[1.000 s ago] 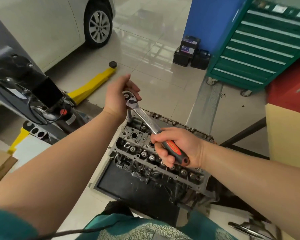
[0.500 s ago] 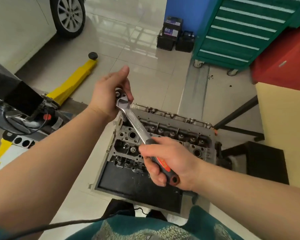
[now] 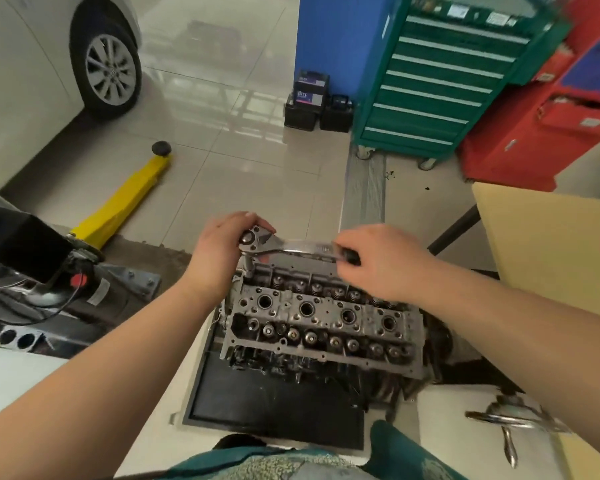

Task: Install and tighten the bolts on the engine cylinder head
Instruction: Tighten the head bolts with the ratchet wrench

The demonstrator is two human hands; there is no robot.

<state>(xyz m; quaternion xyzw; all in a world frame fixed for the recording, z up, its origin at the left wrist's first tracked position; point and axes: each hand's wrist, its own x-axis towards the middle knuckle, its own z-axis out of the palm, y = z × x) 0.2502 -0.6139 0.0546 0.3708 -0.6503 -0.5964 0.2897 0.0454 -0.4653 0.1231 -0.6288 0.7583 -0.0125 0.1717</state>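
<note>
The grey engine cylinder head (image 3: pixel 326 317) lies lengthwise on a black tray (image 3: pixel 274 410) on the floor in front of me. A ratchet wrench (image 3: pixel 291 245) stands over the head's far left corner, its socket extension running down into the head. My left hand (image 3: pixel 222 251) cups the ratchet's round head, fingers curled over its top. My right hand (image 3: pixel 381 261) grips the dark handle, which now points to the right, level with the head's far edge. The bolt under the socket is hidden.
A yellow floor jack (image 3: pixel 125 199) and black machine (image 3: pixel 25 258) lie left. A white car's wheel (image 3: pixel 110 74) is far left. Batteries (image 3: pixel 309 102), a green tool cabinet (image 3: pixel 440 84) and red cabinet (image 3: pixel 551 109) stand behind. A cardboard box (image 3: pixel 551 244) is right; metal tools (image 3: pixel 510 424) lie lower right.
My right hand has swung the ratchet handle from pointing toward me round to the right and far side. My left hand stayed on the ratchet's head. The camera view shifted.
</note>
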